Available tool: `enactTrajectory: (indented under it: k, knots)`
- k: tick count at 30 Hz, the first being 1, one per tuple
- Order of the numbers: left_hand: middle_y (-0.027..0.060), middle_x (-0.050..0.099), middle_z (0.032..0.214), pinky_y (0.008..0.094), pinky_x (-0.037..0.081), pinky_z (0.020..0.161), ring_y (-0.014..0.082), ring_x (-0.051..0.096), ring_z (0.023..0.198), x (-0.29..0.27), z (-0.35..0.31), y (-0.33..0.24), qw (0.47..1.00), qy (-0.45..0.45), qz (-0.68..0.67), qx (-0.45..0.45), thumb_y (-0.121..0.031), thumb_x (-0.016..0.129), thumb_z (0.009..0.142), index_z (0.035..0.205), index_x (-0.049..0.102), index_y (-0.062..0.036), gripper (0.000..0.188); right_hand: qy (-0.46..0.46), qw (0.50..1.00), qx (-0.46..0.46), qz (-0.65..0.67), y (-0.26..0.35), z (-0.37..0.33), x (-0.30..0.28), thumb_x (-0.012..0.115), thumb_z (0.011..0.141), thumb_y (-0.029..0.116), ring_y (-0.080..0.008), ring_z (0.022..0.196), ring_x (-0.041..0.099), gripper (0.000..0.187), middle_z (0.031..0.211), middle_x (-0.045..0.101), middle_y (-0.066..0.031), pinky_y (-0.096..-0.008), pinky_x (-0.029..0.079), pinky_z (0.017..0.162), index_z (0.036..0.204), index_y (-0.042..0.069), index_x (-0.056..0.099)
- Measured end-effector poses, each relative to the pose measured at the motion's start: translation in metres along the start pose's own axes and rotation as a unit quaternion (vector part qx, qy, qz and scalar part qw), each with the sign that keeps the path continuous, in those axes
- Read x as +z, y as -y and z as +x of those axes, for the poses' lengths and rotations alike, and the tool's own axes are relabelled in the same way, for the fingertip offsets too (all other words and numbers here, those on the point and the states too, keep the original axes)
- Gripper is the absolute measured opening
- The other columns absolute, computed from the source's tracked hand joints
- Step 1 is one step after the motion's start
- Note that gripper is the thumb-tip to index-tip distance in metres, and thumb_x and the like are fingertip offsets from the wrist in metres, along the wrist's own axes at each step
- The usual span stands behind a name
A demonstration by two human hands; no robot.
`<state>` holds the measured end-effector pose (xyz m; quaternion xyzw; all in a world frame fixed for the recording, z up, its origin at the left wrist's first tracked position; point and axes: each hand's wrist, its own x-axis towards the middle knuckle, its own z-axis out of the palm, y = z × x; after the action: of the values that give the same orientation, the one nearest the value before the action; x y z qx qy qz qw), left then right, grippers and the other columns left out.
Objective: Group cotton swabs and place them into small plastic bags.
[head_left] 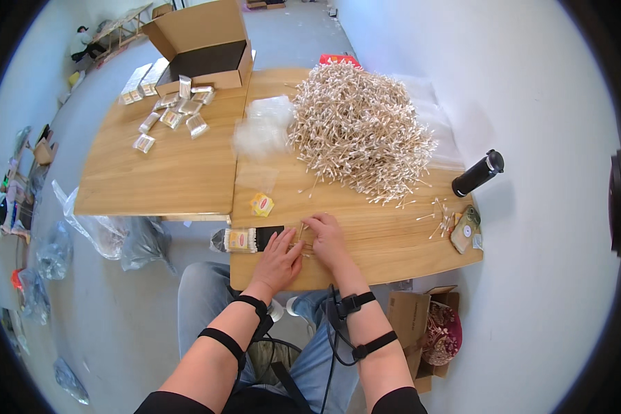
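My left hand [278, 262] lies at the table's near edge, fingers stretched forward over the end of a black strip [269, 237]. Beside it, my right hand [326, 239] is closed in a pinch on cotton swabs [301, 230] whose ends show between the two hands. A clear pack of cotton swabs [240, 240] with a yellow label lies left of my left hand, against the black strip and over the edge. Beyond my hands is a stack of yellow-and-white labels [261, 204]. How many swabs my right fingers hold is hidden.
A large heap of loose swabs [362, 127] covers the far right. Clear plastic bags [263, 124] lie beside it. A black bottle [477, 173] and a phone [466, 230] stand near the right edge. Filled packs [172, 117] and an open carton [207, 48] occupy the far left.
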<state>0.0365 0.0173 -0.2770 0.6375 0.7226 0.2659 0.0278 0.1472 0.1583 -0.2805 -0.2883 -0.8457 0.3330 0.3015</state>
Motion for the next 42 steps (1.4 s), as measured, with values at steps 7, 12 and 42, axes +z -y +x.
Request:
enactTrajectory:
  k: [7,12,42]
  knots:
    - [0.0182,0.051,0.139,0.0490,0.033,0.115,0.0337,0.047,0.133,0.004,-0.002,0.003,1.000,-0.024,-0.006,0.010,-0.019,0.062,0.087,0.120,0.063,-0.0091,0.035,-0.001,0.999,-0.030,-0.045,0.005,0.011,0.000,0.067,0.075,0.002,-0.0320,0.095,0.061,0.020,0.097,0.063,-0.0119,-0.0409,0.051,0.081,0.093,0.008,0.071]
    - [0.0184,0.050,0.139,0.0485,0.033,0.115,0.0342,0.047,0.133,0.004,-0.005,0.006,0.999,-0.018,-0.029,-0.013,-0.020,0.062,0.087,0.119,0.062,-0.0084,0.034,0.008,0.993,0.019,-0.118,0.010,0.008,-0.009,0.076,0.075,0.010,-0.0317,0.089,0.060,0.012,0.090,0.060,-0.0111,-0.0418,0.049,0.075,0.082,0.007,0.067]
    - [0.0219,0.033,0.154,0.0452,0.036,0.113,0.0419,0.038,0.137,-0.009,0.051,0.013,0.979,0.057,-0.184,-0.058,-0.008,0.076,0.079,0.149,0.036,-0.0038,0.080,0.015,0.999,0.016,-0.043,-0.003,0.024,-0.029,0.067,0.076,-0.008,-0.0281,0.079,0.061,0.018,0.083,0.066,-0.0099,-0.0352,0.050,0.070,0.088,0.004,0.071]
